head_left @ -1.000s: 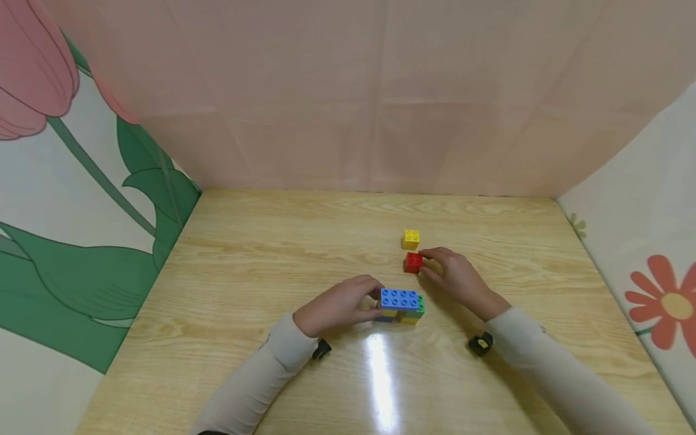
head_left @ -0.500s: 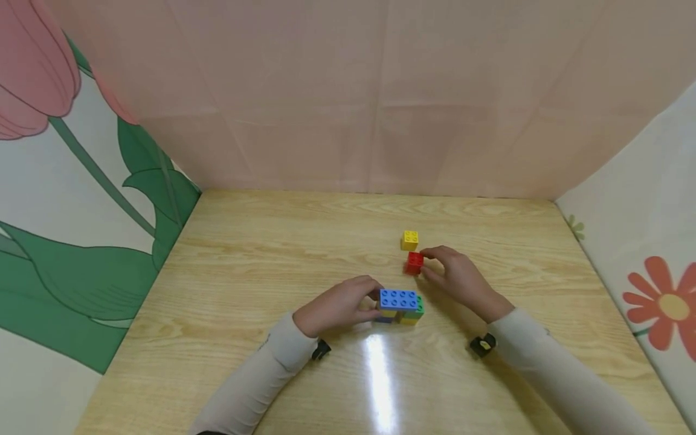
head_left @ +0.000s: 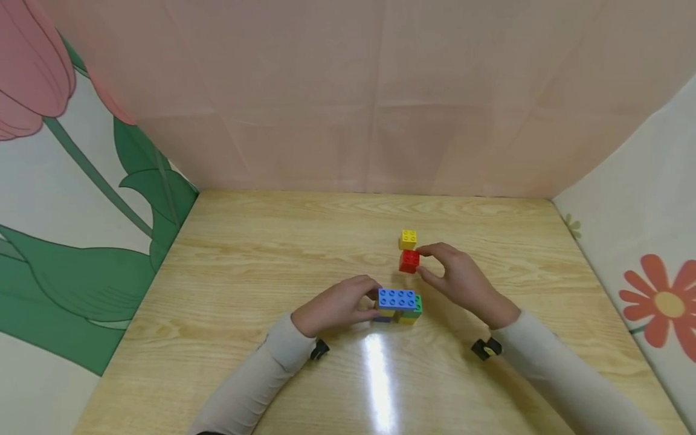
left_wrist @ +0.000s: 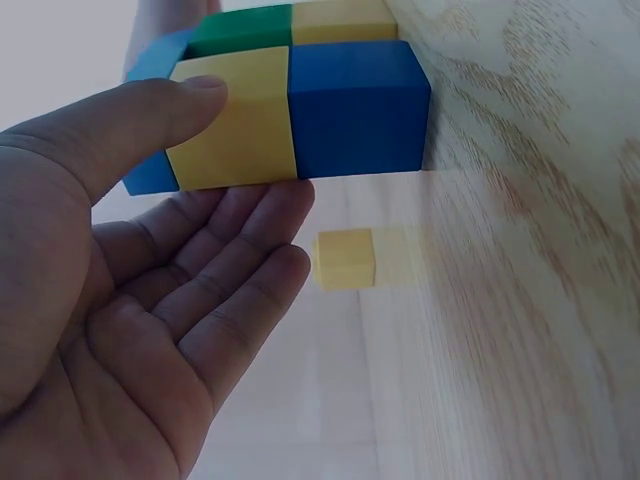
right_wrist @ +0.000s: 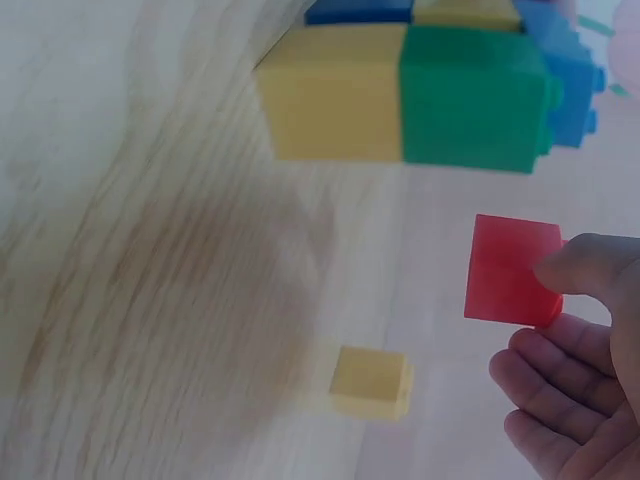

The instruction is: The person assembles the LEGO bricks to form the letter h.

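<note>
A small built stack of toy building bricks stands on the table: a long blue brick (head_left: 397, 299) bridges two columns. In the left wrist view one column shows a yellow brick (left_wrist: 245, 130) over a dark blue brick (left_wrist: 360, 110); the other has a green brick (right_wrist: 475, 100) over a yellow one. My left hand (head_left: 338, 305) holds the stack's left side, thumb on the upper yellow brick and fingers behind. My right hand (head_left: 461, 277) pinches a red brick (head_left: 409, 261) between thumb and fingers, raised off the table behind the stack.
A loose yellow brick (head_left: 408, 240) sits on the wooden table (head_left: 272, 241) just beyond the red one. A pink backdrop (head_left: 337, 121) rises at the table's far edge, with flower-patterned panels at both sides. Black wrist cameras hang by both cuffs.
The red brick has lifted and shifted slightly left in my right hand's pinch. My left hand keeps its hold on the stack, which has stayed in place.
</note>
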`<act>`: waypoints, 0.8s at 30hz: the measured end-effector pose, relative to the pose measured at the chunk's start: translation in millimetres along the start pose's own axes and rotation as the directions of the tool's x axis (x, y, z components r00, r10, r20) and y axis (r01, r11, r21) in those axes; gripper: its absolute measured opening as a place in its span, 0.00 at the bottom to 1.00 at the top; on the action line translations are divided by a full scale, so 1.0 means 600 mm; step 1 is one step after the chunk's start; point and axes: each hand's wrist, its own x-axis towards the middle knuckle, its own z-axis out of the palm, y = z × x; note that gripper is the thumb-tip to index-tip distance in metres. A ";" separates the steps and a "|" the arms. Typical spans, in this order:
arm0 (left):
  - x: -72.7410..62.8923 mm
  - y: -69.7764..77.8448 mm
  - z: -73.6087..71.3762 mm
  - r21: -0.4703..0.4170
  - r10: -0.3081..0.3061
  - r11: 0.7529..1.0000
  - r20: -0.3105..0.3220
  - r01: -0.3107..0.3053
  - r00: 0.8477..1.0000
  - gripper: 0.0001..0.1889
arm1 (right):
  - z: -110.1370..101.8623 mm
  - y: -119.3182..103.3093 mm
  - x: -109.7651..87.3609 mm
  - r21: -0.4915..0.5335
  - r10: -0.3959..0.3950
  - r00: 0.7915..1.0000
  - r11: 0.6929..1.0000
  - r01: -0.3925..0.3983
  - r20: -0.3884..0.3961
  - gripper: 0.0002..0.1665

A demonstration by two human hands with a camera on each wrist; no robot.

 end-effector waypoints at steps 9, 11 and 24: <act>0.001 -0.001 0.003 0.001 0.001 1.000 -0.009 -0.001 1.000 0.20 | -0.016 -0.026 -0.013 0.002 -0.033 0.999 0.999 0.033 -0.033 0.22; 0.001 -0.001 0.002 0.001 -0.002 1.000 -0.007 0.002 1.000 0.20 | -0.020 -0.033 -0.016 0.000 -0.047 0.998 0.999 0.047 -0.043 0.22; 0.001 -0.002 0.000 -0.028 -0.006 1.000 -0.008 0.006 1.000 0.20 | -0.035 -0.087 -0.037 0.073 -0.129 0.991 0.989 0.131 -0.035 0.23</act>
